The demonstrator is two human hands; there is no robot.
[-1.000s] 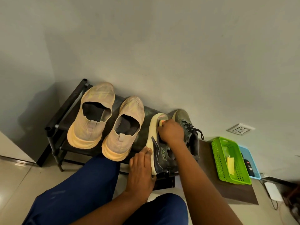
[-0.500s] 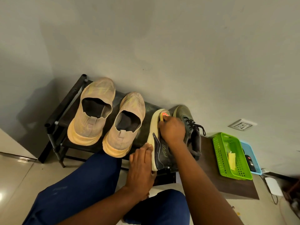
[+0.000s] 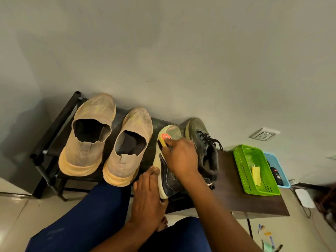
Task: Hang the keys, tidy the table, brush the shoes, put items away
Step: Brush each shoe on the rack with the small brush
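No readable text; red label on the brush (image 3: pixel 163 139) too blurred.

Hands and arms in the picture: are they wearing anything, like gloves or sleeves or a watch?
No gloves. The left hand and the right hand are both bare, and so are the forearms as far as the picture shows: no sleeves reach into view. No watch, ring or bracelet is visible on the wrists or fingers. The only clothing in sight is dark blue trousers on the legs below.

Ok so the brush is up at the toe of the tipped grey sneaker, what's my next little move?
Probably draw the brush back along the pale sole edge of the tipped sneaker toward the heel: your right hand grips it at the toe, and your left hand steadies the heel.
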